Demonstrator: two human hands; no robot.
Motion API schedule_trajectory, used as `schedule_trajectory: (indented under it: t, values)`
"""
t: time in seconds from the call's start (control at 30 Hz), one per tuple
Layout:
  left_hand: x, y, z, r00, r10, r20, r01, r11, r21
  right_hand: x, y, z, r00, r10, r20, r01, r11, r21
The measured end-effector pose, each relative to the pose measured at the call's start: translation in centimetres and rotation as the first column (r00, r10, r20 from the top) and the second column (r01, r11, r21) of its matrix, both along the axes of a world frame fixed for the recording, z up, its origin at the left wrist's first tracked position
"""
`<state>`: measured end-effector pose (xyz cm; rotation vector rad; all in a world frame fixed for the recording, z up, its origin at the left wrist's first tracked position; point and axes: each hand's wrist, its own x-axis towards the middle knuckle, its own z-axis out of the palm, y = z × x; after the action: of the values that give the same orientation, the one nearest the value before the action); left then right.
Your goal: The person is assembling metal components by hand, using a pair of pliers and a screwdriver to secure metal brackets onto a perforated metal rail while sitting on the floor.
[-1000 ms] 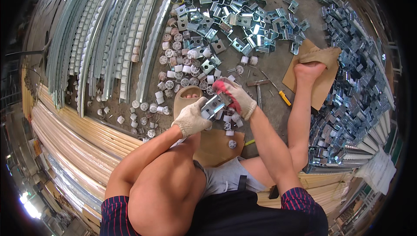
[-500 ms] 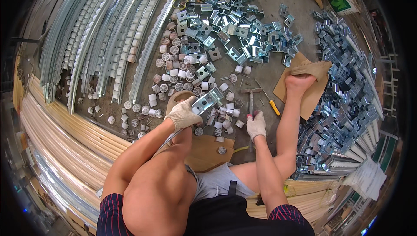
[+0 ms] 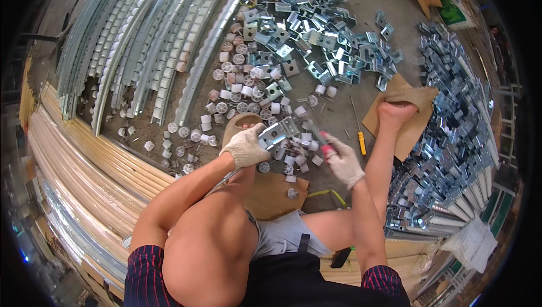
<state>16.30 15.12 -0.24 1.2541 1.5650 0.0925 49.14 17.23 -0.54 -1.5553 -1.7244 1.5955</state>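
My left hand (image 3: 245, 146), in a pale knit glove, grips a shiny metal bracket (image 3: 275, 133) with holes in its face, held above the floor by my left foot. A hammer (image 3: 326, 147) with red on its handle is in my gloved right hand (image 3: 344, 164). Motion blurs its head, which is close to the right end of the bracket. Below and around the bracket lie small white wheels (image 3: 242, 107), loose on the floor. Part of a thin metal piece shows under my left wrist.
A heap of metal brackets (image 3: 333, 41) lies ahead, and a larger pile of dark metal pieces (image 3: 451, 115) at right. Long metal rails (image 3: 197, 64) and wrapped tan tubes (image 3: 84, 160) occupy the left. A yellow-handled screwdriver (image 3: 362, 143) lies near my right leg, beside cardboard (image 3: 372, 116).
My right hand has lifted the hammer from the floor area and swung it up and left toward the bracket. My left hand still holds the bracket. The whole view has shifted slightly.
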Motion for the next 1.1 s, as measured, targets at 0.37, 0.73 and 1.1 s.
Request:
schedule_trajectory:
  t: [0.37, 0.73, 1.1]
  values:
    - [0.0, -1.1, -1.4, 0.998, -0.022, -0.053, 0.029, 0.992, 0.123, -1.9, -0.1, 1.8, 0.991, -0.137, -0.002, 0.136, 0.986, -0.092]
    - [-0.2, -1.4, -1.7, 0.999, 0.006, -0.049, 0.001, 0.992, 0.129, -2.3, 0.0, 1.4, 0.959, -0.269, -0.091, 0.280, 0.951, 0.134]
    - [-0.2, 0.4, -0.6, 0.998, 0.020, -0.063, -0.017, 0.998, 0.052, -2.6, 0.1, 1.5, 0.912, -0.394, -0.110, 0.381, 0.916, -0.123]
